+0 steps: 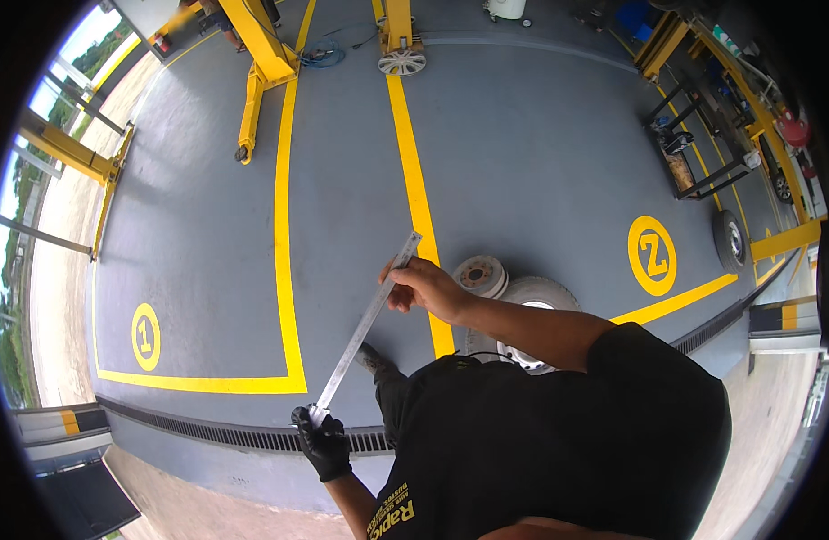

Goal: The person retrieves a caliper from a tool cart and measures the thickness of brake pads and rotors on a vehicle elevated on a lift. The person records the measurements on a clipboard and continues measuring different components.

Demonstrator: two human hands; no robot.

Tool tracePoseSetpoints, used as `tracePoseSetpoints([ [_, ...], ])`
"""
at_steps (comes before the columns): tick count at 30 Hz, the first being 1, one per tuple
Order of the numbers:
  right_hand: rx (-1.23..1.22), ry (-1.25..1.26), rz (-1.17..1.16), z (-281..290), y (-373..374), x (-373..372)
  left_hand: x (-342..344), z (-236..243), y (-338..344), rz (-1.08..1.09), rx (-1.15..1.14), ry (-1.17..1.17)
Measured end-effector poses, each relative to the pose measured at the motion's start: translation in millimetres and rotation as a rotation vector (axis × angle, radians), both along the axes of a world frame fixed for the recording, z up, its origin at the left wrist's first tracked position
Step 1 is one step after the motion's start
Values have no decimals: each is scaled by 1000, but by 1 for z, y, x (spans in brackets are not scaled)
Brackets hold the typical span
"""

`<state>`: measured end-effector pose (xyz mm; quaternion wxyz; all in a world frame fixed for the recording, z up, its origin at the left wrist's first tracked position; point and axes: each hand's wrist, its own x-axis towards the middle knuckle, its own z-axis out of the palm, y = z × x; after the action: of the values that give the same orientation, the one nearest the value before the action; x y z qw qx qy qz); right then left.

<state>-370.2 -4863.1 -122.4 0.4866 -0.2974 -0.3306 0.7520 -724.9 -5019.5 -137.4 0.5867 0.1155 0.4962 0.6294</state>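
fingers of the gloved left hand (324, 445) clamp the near end of a long metal ruler (368, 326), while the bare right hand (423, 286) pinches it near the far tip, holding it slanted above the grey floor (522, 162). it looks like checking (or sighting) the ruler; next needs a steady two-handed hold.

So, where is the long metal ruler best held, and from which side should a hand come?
Probably at its two ends. The metal ruler is thin, flat and long, held slanting above the floor. The left hand pinches its lower end from below; the right hand grips near the upper end from the right side.
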Motion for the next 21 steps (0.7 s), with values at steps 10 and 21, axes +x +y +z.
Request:
tracePoseSetpoints([
  [10, -83, 136, -496, 34, 320, 7, -15, 73, 494, -595, 195, 211],
  [21, -445, -333, -531, 17, 732, 145, 89, 98, 1022, -676, 37, 398],
])
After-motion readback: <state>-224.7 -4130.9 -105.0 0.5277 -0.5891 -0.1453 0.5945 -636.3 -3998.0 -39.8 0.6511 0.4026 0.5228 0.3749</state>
